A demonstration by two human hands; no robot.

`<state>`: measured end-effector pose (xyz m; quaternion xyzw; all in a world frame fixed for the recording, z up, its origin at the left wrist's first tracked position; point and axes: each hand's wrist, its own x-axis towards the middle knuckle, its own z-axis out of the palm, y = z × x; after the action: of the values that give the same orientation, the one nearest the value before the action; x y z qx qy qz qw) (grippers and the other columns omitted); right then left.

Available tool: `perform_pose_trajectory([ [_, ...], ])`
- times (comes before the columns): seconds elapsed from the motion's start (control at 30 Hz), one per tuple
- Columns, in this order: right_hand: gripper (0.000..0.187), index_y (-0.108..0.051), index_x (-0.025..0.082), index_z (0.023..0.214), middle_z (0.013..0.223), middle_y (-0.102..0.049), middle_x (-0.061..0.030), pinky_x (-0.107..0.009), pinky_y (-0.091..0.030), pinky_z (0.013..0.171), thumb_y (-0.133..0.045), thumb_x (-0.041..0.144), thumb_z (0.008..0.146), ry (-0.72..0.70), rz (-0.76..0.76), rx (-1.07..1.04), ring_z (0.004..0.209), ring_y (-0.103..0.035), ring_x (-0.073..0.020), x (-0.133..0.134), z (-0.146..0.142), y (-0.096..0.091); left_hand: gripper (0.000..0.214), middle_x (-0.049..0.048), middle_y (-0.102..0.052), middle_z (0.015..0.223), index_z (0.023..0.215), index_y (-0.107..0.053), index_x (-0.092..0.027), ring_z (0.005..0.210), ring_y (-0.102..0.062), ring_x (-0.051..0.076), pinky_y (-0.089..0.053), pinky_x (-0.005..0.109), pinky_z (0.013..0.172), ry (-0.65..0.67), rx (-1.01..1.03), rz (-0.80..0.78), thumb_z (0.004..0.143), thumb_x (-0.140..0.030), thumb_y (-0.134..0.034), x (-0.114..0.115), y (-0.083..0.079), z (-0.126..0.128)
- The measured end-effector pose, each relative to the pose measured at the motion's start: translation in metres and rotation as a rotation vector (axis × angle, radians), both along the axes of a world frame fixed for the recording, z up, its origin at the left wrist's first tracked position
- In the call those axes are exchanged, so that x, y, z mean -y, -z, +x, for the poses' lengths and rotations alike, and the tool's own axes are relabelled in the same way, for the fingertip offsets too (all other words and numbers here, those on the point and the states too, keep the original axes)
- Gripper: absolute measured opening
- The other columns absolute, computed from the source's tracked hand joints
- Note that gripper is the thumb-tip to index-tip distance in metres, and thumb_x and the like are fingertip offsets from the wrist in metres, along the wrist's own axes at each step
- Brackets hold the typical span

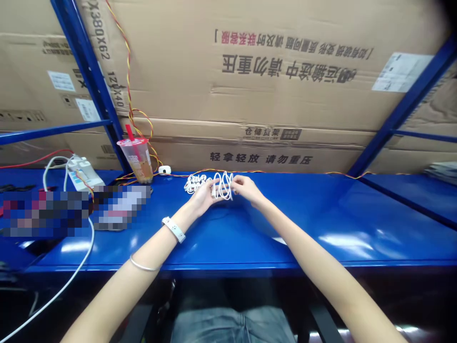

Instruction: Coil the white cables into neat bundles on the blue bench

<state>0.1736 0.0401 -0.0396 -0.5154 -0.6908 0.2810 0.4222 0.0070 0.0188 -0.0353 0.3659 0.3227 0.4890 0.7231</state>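
A coiled white cable point(223, 186) stands in loops between my hands, above the blue bench top. My left hand point(203, 196) grips the coil's left side, where a small white plug point(213, 191) shows by the fingers. My right hand point(246, 187) pinches the coil's right side. A tangled bunch of white cable with small round parts point(194, 183) lies just left of my left hand, touching it. A white band point(173, 229) and a thin silver bangle point(143, 265) circle my left forearm.
The blue steel bench point(285, 228) has a plastic cup with a red straw point(135, 159), a white power strip point(85, 174) and pixelated items point(117, 207) at left. A red-and-yellow twisted wire point(285, 172) runs along its back edge. Cardboard cartons point(250, 85) stand behind.
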Motion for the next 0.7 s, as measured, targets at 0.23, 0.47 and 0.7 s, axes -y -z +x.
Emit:
perform_pose_trajectory([
  [0.23,0.005,-0.05,0.018,0.072,0.059,-0.062,0.0019,-0.019,-0.042,0.05,-0.054,0.016,0.074,0.044,-0.122,0.018,0.048,-0.055,-0.0094,-0.003,0.015,-0.013,0.021,0.0158,-0.07,0.104,0.108,-0.056,-0.014,0.087,-0.071,0.022,-0.056,0.036,0.078,-0.026,-0.06,-0.004,0.091,-0.023,-0.048,-0.005,0.005,-0.001],
  [0.47,0.012,-0.066,0.015,0.072,0.058,-0.066,-0.0035,-0.021,-0.045,0.055,-0.057,0.021,0.075,0.051,-0.152,0.52,0.054,-0.06,-0.0138,-0.013,0.058,-0.027,0.05,0.0144,-0.068,0.108,0.136,-0.041,-0.015,0.09,-0.071,0.021,-0.053,0.037,0.088,0.005,-0.192,0.05,0.087,-0.011,-0.052,-0.003,0.01,0.001],
  [0.7,0.016,-0.069,0.014,0.076,0.062,-0.066,-0.004,-0.024,-0.046,0.059,-0.056,0.024,0.075,-0.137,-0.291,0.522,0.057,-0.059,-0.0139,-0.021,0.099,-0.029,0.06,0.021,-0.062,0.122,0.142,-0.032,-0.011,0.089,-0.072,0.022,-0.055,0.037,0.087,-0.038,-0.166,0.04,0.085,-0.003,-0.048,-0.012,0.011,0.003],
])
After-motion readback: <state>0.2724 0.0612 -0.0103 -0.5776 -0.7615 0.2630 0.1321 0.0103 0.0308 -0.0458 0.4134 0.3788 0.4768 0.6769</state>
